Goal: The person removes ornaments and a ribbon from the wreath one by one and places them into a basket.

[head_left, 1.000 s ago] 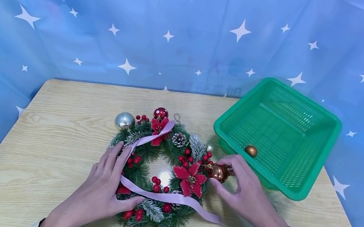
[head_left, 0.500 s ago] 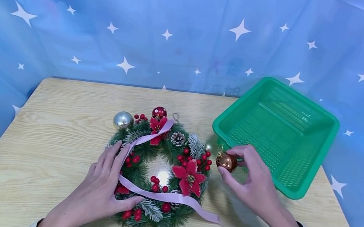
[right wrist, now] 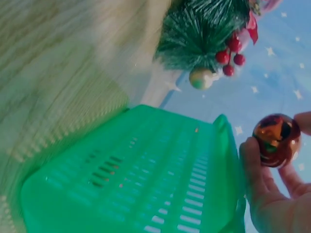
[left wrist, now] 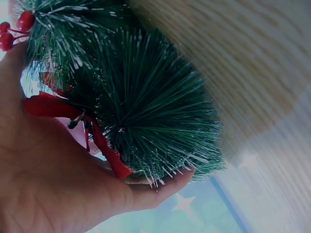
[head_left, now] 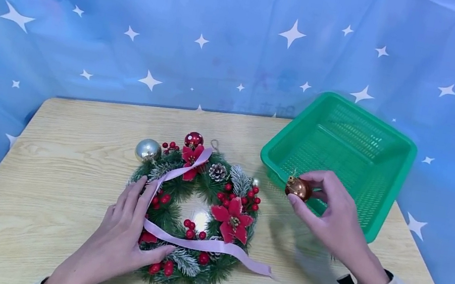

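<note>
While pinched in the right hand (head_left: 334, 215), bronze ball (head_left: 298, 189): raised above the table (head_left: 50, 172), crossing the near rim of the green basket (head_left: 394, 192) in the head view; gold cap pointing up and leftward; well apart from the wreath (head_left: 177, 186).
Right fingers: curled around the bronze ball, thumb on the near side; close to the basket rim in the right wrist view.
Left hand (head_left: 122, 230): resting on the wreath's left side, fingers loosely extended, thumb spread across the lower part.
Wreath: lying flat on the table, left of the basket, well inside the left and back edges.
Ribbon (head_left: 214, 246): running from the upper flower (head_left: 192, 160) down under the left fingers, then across; tail reaching past the wreath's lower right.
Gap from wreath to basket: narrow at the far end, widening toward the person.
Left of wreath: broad stretch of wood out to the slanting edge.
Back edge: meeting the starry blue cloth (head_left: 227, 36); silver ball (head_left: 148, 150) and dotted red ball (head_left: 194, 139) short of it.
Far right corner: hidden behind the basket.
</note>
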`<state>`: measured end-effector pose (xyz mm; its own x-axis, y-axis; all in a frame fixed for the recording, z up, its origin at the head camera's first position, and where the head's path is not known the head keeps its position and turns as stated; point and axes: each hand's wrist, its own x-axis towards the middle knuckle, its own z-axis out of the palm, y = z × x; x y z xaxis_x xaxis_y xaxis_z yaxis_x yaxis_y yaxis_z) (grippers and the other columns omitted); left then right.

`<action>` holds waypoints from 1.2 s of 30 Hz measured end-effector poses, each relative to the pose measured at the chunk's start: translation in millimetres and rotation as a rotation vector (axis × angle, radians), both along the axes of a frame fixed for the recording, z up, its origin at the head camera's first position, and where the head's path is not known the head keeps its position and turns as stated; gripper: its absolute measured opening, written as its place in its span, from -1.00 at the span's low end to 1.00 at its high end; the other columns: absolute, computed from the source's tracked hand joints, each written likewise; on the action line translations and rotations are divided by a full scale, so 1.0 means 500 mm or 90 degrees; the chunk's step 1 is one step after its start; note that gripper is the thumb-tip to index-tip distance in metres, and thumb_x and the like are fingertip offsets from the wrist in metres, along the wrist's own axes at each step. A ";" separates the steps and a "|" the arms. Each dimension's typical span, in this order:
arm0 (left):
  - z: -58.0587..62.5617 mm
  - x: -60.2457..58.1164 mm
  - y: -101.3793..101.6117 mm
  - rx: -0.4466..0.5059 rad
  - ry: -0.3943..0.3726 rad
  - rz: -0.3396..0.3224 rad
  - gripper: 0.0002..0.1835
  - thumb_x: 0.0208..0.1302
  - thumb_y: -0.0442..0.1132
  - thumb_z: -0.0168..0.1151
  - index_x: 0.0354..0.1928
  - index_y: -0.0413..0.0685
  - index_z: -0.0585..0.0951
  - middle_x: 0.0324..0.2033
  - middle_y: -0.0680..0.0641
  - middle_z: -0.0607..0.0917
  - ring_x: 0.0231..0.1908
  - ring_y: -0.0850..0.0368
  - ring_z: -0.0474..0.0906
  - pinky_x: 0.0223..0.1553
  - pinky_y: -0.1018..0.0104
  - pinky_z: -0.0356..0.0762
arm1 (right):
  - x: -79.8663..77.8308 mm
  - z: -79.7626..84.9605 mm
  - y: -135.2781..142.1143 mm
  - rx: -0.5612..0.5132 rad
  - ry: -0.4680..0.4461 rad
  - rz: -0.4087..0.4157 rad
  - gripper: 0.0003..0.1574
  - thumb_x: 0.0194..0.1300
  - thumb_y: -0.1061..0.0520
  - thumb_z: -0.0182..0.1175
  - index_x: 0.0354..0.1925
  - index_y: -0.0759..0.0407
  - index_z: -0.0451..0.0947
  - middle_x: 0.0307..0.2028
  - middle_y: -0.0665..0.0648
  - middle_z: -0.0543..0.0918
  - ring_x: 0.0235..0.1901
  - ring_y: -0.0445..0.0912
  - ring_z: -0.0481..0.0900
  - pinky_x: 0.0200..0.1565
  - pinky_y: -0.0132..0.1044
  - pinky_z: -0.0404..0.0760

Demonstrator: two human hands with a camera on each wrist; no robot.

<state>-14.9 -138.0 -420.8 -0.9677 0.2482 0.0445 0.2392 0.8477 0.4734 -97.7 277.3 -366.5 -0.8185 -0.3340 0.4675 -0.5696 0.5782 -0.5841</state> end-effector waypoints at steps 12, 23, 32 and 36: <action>-0.003 0.009 -0.008 -0.009 0.014 0.002 0.44 0.20 0.57 0.40 0.80 0.10 -0.22 0.72 -0.26 -0.07 0.61 -0.47 -0.06 0.21 -0.74 0.24 | -0.025 0.002 0.034 0.003 -0.044 -0.079 -0.49 0.36 0.30 0.52 0.21 0.23 0.59 0.02 0.06 0.66 -0.10 -0.22 0.66 -0.03 -0.59 0.58; -0.009 0.011 -0.009 -0.005 0.037 -0.005 0.45 0.20 0.51 0.47 0.80 0.06 -0.21 0.71 -0.28 -0.05 0.61 -0.45 -0.05 0.22 -0.72 0.25 | -0.051 -0.007 0.076 0.076 -0.133 -0.111 -0.54 0.49 0.09 0.47 0.22 0.18 0.58 0.07 0.16 0.63 -0.07 0.08 0.77 -0.13 -0.63 0.52; -0.009 0.008 -0.006 -0.002 0.045 -0.010 0.45 0.19 0.49 0.49 0.80 0.04 -0.20 0.71 -0.28 -0.04 0.60 -0.45 -0.04 0.20 -0.73 0.26 | -0.066 -0.009 0.097 0.160 -0.145 -0.111 -0.61 0.47 0.12 0.48 0.13 0.22 0.60 -0.02 0.18 0.66 -0.10 0.09 0.77 -0.14 -0.29 0.66; -0.007 0.003 -0.003 -0.009 0.036 -0.008 0.44 0.20 0.53 0.44 0.80 0.05 -0.20 0.71 -0.27 -0.05 0.61 -0.45 -0.04 0.19 -0.73 0.27 | -0.075 -0.010 0.105 0.204 -0.155 -0.106 -0.59 0.44 0.16 0.50 0.14 0.25 0.60 -0.03 0.23 0.67 -0.13 0.09 0.69 -0.17 0.02 0.66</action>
<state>-13.3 -139.6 -424.4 -0.9603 0.2619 0.0955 0.2765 0.8509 0.4467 -135.2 329.8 -371.7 -0.9469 -0.2851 0.1487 -0.3214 0.8242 -0.4663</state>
